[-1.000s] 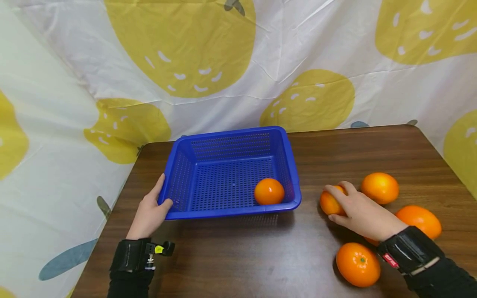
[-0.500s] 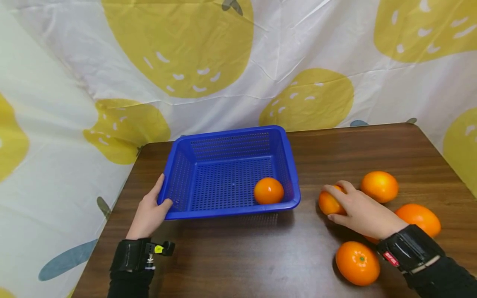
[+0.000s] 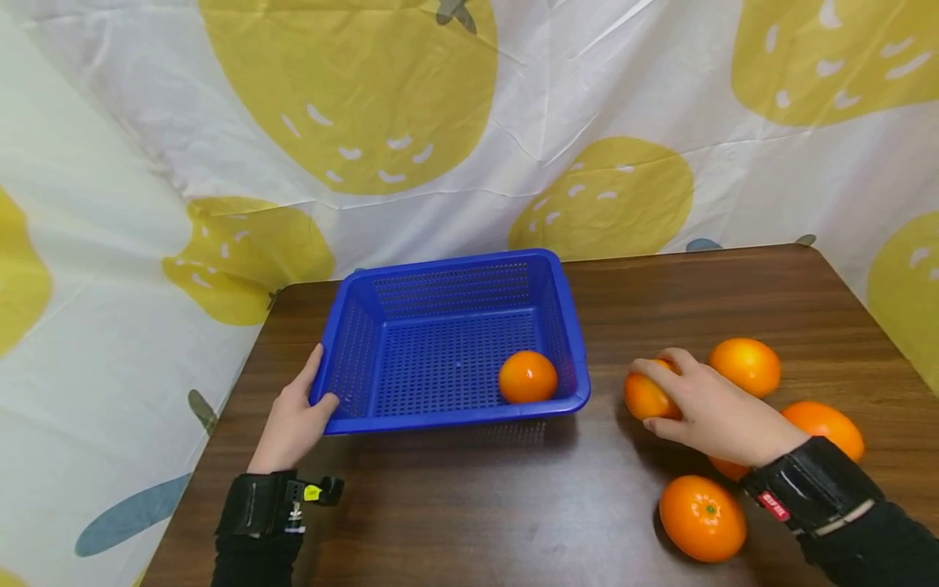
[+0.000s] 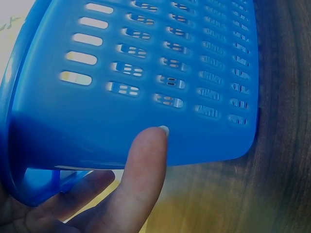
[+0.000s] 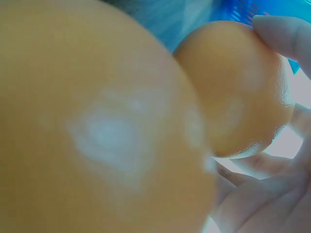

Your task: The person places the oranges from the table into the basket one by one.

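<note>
My left hand (image 3: 291, 420) grips the near left corner of a blue perforated plastic basket (image 3: 440, 420). In the left wrist view the thumb (image 4: 146, 165) lies against the outside of the basket wall (image 4: 97, 131). Inside the basket, one orange (image 3: 528, 377) rests at the near right corner. To the right of the basket, my right hand (image 3: 722, 412) holds another orange (image 3: 647, 395) between thumb and fingers. The right wrist view shows that held orange (image 5: 233, 92) partly behind a large, close orange (image 5: 97, 126).
More oranges lie around the right hand: one behind it (image 3: 744, 367), one beside the wrist (image 3: 827, 428), one in front (image 3: 702, 519). Another orange (image 3: 726, 468) is mostly hidden under the wrist. A fruit-print cloth (image 3: 440, 220) hangs behind the wooden table (image 3: 469, 505).
My right hand has risen very slightly with the orange in its grasp. The left hand and basket stay as they were.
</note>
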`<state>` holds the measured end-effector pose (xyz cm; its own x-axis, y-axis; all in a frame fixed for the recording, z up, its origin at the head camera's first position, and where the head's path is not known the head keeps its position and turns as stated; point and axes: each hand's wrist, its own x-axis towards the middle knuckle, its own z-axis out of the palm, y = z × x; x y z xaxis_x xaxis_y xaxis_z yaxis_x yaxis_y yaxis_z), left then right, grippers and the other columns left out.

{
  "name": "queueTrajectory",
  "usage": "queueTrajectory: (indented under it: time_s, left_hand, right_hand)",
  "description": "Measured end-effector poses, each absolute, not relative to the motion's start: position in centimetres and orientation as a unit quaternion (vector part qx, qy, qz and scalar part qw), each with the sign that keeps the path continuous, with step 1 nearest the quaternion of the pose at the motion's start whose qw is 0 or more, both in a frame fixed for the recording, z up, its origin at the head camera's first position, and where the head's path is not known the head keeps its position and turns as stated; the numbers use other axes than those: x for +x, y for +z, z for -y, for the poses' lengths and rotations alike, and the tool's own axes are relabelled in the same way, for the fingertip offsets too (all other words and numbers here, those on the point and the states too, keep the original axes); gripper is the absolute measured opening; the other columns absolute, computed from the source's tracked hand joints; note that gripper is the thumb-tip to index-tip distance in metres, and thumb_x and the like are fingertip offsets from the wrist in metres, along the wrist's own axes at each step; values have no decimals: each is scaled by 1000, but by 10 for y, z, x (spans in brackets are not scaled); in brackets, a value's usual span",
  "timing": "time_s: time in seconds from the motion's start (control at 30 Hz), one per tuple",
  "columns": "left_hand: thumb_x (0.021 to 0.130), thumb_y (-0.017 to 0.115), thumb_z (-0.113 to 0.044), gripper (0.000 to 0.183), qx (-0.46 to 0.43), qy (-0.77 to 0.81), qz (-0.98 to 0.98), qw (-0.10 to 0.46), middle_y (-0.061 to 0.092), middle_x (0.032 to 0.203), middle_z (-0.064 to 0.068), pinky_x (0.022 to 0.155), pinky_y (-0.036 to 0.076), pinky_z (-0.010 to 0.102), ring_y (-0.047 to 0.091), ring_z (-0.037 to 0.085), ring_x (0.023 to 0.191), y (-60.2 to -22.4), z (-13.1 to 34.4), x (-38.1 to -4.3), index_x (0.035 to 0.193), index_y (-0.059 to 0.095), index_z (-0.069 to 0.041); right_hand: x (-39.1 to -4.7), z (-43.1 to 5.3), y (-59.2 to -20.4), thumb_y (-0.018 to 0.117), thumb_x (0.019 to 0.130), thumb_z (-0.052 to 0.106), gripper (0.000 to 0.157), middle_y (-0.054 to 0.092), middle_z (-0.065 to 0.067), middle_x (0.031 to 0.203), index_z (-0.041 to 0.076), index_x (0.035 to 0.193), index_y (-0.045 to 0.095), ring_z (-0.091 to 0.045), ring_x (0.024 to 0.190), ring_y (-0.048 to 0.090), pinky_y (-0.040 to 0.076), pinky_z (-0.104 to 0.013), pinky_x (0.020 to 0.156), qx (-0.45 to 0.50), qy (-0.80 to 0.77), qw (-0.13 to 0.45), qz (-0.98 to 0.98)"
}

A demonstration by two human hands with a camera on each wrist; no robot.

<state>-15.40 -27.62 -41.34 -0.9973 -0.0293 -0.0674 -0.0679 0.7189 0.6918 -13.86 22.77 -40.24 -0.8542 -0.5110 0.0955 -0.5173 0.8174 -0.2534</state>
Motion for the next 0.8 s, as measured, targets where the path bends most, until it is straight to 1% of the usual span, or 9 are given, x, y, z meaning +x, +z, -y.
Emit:
queueTrajectory:
  time_s: [0.17,0.33,0.47,0.7,0.8]
  left_hand:
    - [89,42,-15,72,-27,381,-924,28,29,146,25,90,40,56,46,33,106,-413,276,-154,148,3,-32]
    - [89,42,-15,72,-27,386,-922,30,29,147,24,92,40,56,45,33,106,-413,276,-154,148,4,-31]
    - [89,42,-15,72,-27,384,-922,29,29,146,25,90,41,55,46,33,104,-414,276,-154,148,3,-31]
    - [89,42,-15,72,-24,385,-922,29,30,146,24,88,42,53,47,33,103,-414,276,-154,148,4,-31]
    - [89,42,-15,72,-24,385,-922,29,29,146,25,89,41,54,46,33,104,-413,277,-154,148,4,-32]
  right_hand:
    - [-140,-227,-394,67,78,40,62,45,-17,118,21,133,43,-27,85,54,52,-43,73,276,137,13,951]
    - [-141,-226,-385,63,80,47,62,44,-16,120,24,134,41,-30,92,53,51,-47,76,271,143,3,952]
    - [-143,-225,-377,59,81,51,63,43,-17,121,24,135,40,-31,93,53,50,-47,76,268,142,1,953]
    - [-146,-221,-362,65,78,44,63,45,-13,118,26,134,42,-26,85,53,50,-41,71,262,140,12,955]
    - [-147,-218,-355,66,78,41,63,45,-14,117,24,134,42,-25,84,52,50,-41,71,271,141,19,952]
